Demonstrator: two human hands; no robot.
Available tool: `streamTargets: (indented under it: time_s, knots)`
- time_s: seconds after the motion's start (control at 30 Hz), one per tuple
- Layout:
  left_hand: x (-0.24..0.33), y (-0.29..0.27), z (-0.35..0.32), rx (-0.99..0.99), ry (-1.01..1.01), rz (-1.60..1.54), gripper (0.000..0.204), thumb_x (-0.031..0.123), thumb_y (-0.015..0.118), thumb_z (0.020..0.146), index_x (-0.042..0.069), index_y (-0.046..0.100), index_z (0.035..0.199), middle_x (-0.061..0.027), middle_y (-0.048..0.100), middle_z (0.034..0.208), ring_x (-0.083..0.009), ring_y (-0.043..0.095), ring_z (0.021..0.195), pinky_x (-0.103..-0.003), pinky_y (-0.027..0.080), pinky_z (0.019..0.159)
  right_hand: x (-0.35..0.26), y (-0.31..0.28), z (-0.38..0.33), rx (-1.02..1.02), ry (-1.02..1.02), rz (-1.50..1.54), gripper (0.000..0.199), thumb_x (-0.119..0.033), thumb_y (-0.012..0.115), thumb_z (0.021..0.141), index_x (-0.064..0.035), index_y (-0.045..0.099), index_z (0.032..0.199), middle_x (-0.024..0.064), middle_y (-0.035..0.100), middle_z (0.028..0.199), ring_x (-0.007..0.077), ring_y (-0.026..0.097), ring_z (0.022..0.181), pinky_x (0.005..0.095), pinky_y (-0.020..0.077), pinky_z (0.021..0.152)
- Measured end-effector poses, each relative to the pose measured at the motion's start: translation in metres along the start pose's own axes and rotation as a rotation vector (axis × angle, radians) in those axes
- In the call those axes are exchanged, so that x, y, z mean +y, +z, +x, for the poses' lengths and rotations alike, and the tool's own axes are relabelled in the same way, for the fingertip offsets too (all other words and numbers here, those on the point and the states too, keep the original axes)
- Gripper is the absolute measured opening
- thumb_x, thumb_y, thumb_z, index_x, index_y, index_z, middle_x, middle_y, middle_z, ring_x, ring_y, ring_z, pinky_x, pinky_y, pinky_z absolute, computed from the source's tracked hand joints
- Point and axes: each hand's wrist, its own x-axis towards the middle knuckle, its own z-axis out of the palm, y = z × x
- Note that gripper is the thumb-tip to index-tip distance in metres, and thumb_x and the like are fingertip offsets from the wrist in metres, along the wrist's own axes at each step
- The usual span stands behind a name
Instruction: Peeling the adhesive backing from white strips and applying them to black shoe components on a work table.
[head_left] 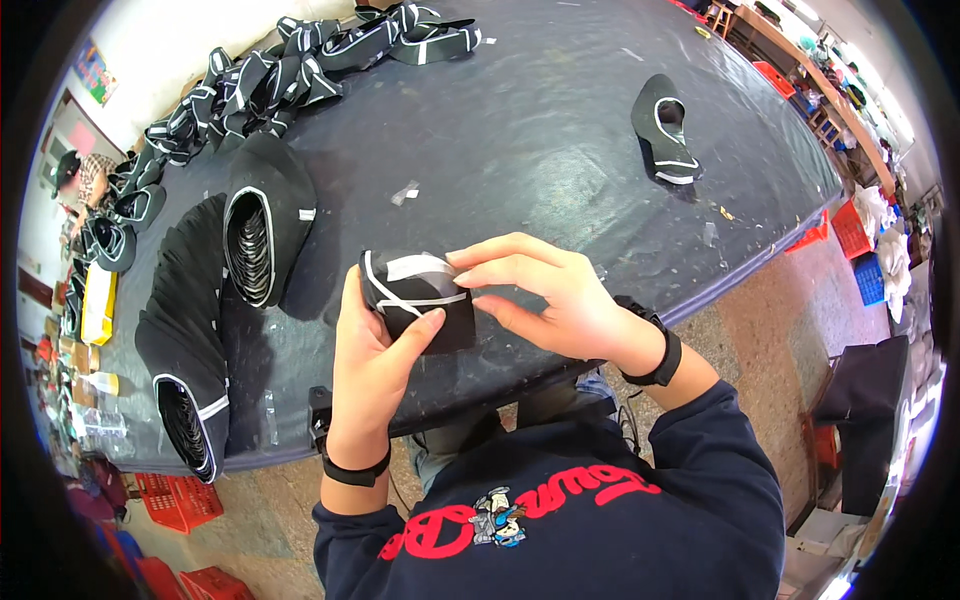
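A black fabric piece with white trim (440,305), which looks like a shoe upper, is held above the table's front part. My left hand (372,360) is closed on its left side, with the thumb pressed across the front. At its upper right edge my right hand (545,295) has its fingertips on the piece, thumb below and fingers above. A pale band crosses the top of the piece, between the two hands. The fingers of my left hand behind the piece are mostly hidden.
Left of my hands stand a stack of nested black uppers (185,310) and a shorter stack (270,220). A heap of white-trimmed uppers (250,90) lies at the far left. One single upper (662,130) rests at the far right of the dark-covered table (520,130). Red crates (180,500) stand below.
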Motion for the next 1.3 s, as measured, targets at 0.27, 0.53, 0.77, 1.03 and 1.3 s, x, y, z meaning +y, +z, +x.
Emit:
streamTargets:
  time_s: [0.27, 0.53, 0.77, 1.03, 1.3]
  knots:
    - [-0.003, 0.009, -0.001, -0.078, -0.019, 0.111, 0.035, -0.009, 0.058, 0.082, 0.000, 0.041, 0.112, -0.0077, 0.057, 0.105, -0.0114, 0.056, 0.098, -0.026, 0.045, 0.086, -0.004, 0.012, 0.005, 0.175, 0.108, -0.062, 0.021, 0.000, 0.070, 0.076, -0.0039, 0.064, 0.096, 0.0064, 0.060, 0.085, 0.0160, 0.059, 0.074, 0.0252, 0.0477, 0.060]
    - [-0.002, -0.002, 0.001, 0.006, -0.034, -0.055, 0.034, -0.008, 0.061, 0.079, -0.002, 0.048, 0.110, -0.0104, 0.061, 0.104, -0.0152, 0.059, 0.097, -0.028, 0.046, 0.088, 0.017, -0.011, 0.008, 0.414, 0.200, -0.404, 0.011, 0.002, 0.064, 0.079, -0.0032, 0.065, 0.089, 0.0071, 0.060, 0.080, 0.0184, 0.059, 0.068, 0.0281, 0.0465, 0.061]
    - [-0.001, -0.001, 0.004, 0.036, -0.085, -0.127, 0.035, -0.006, 0.063, 0.077, -0.001, 0.051, 0.109, -0.0096, 0.062, 0.103, -0.0149, 0.059, 0.096, -0.028, 0.046, 0.087, -0.005, -0.013, -0.001, 0.118, -0.046, -0.529, 0.029, -0.002, 0.067, 0.071, -0.0009, 0.063, 0.099, 0.0097, 0.060, 0.094, 0.0237, 0.059, 0.078, 0.0325, 0.0505, 0.069]
    - [-0.003, 0.001, 0.003, -0.010, -0.104, -0.117, 0.033, -0.006, 0.062, 0.079, -0.001, 0.051, 0.110, -0.0095, 0.062, 0.103, -0.0146, 0.060, 0.095, -0.027, 0.047, 0.086, -0.004, 0.003, -0.003, 0.016, -0.428, -0.557, 0.029, -0.003, 0.064, 0.057, 0.0065, 0.061, 0.085, 0.0129, 0.059, 0.088, 0.0232, 0.059, 0.076, 0.0304, 0.0526, 0.062]
    - [0.000, -0.004, -0.001, -0.255, -0.152, 0.073, 0.023, -0.001, 0.049, 0.092, -0.004, 0.053, 0.114, -0.0045, 0.061, 0.105, -0.0093, 0.056, 0.092, -0.024, 0.044, 0.084, 0.006, -0.007, 0.004, -0.008, -0.310, -0.490, 0.026, 0.003, 0.067, 0.054, -0.0010, 0.054, 0.076, 0.0090, 0.056, 0.079, 0.0237, 0.057, 0.065, 0.0325, 0.0490, 0.057]
